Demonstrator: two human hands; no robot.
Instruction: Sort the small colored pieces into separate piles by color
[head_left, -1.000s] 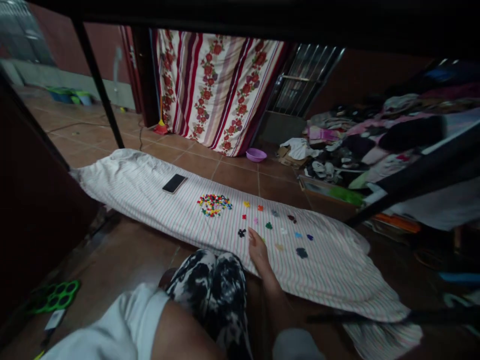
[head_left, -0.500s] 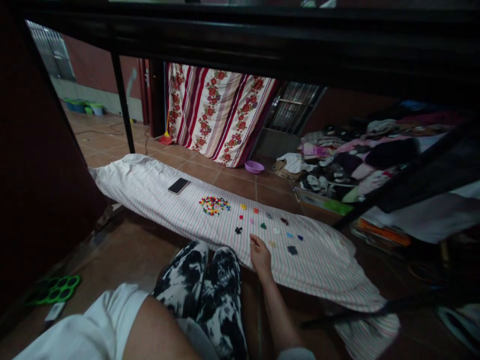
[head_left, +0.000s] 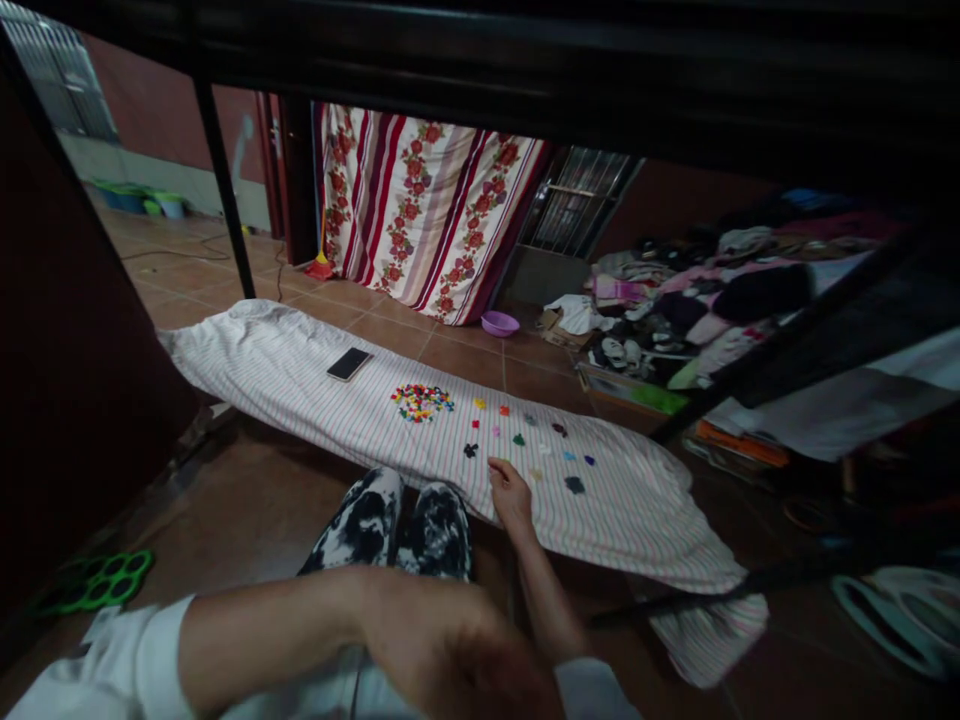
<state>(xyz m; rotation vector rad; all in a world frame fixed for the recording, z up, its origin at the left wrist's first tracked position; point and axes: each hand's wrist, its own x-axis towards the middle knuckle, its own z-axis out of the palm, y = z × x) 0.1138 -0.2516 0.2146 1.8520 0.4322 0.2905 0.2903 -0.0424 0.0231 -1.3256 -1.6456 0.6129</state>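
Note:
My right hand (head_left: 512, 495) rests at the near edge of the striped cloth (head_left: 300, 420), fingers curled together; anything inside them is hidden. Just beyond its fingertips lies a small cluster of black pieces (head_left: 471, 451). My left hand (head_left: 450, 640) is close to the camera above my lap, its fingers smeared by motion. Small single-colour groups sit around the right hand: yellow pieces (head_left: 480, 404), green pieces (head_left: 519, 439), light blue pieces (head_left: 569, 455) and dark grey pieces (head_left: 574, 485), among others. To their left is a mixed multicoloured pile of tiny pieces (head_left: 422, 403).
A dark-screened phone (head_left: 349, 364) lies on the cloth left of the mixed pile. Black metal bars (head_left: 225, 190) frame the space overhead and at the sides. Beyond are a purple basin (head_left: 500, 324), a flowered curtain (head_left: 427, 220) and heaped clothes (head_left: 690, 290).
My left forearm and hand have swung rightward across my lap, close to the camera. My right hand keeps about the same place on the cloth, while the whole view has shifted slightly.

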